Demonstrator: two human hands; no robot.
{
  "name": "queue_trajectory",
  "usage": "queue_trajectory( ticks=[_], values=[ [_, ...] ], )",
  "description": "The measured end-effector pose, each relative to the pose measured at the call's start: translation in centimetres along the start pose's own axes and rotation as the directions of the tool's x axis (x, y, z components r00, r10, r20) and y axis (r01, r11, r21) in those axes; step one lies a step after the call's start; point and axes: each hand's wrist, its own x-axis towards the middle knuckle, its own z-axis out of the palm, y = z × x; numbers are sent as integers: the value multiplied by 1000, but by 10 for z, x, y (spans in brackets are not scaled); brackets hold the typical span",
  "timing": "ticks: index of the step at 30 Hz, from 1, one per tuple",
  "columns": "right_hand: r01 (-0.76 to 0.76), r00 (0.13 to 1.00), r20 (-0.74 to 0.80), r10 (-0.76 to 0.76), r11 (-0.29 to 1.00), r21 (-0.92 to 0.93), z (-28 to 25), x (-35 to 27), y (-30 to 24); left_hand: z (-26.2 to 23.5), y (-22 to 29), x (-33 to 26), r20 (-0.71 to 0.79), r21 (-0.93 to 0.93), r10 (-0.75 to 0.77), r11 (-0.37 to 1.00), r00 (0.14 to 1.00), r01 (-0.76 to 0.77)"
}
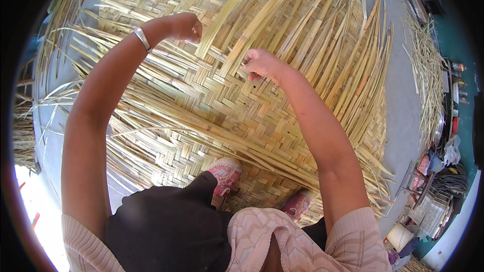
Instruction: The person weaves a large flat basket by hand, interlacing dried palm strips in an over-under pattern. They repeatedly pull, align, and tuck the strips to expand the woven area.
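A large mat (237, 103) of flat, straw-coloured reed strips, woven in a diagonal pattern, spreads beneath me. My left hand (185, 27) is closed above its upper middle, fingers curled down beside the end of a raised strip; whether it grips anything is hidden. To the right and a little nearer, my right hand (263, 65) is closed too, thumb and fingers bent together by the end of a wide pale strip (252, 34). What lies between those fingertips is too small to make out. Unwoven strips (348, 70) fan out toward the far right.
My feet, in pink patterned shoes (225, 174), stand on the mat. More loose strips (151, 70) stick out leftward over the grey floor (403, 106). Piles of reed (423, 65) lie at the right and far left. A wire rack (428, 214) and assorted household items line the right wall.
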Motion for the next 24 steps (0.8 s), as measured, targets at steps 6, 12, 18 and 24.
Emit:
queue_trajectory(
  ticks=[6,12,18,24],
  values=[
    [41,999,-12,-41,999,-13,2,1,3,12,-6,-5,15,-52,7,999,1000,-6],
    [164,974,-149,-171,985,-52,17,-8,16,9,-4,-5,-79,20,59,998,995,-58],
    [179,955,-228,-190,981,-71,24,-13,21,10,-3,-1,-57,5,33,999,998,-32],
    [55,995,-73,-62,994,-98,8,-2,7,10,-7,-2,32,21,-29,999,999,28]
  ],
)
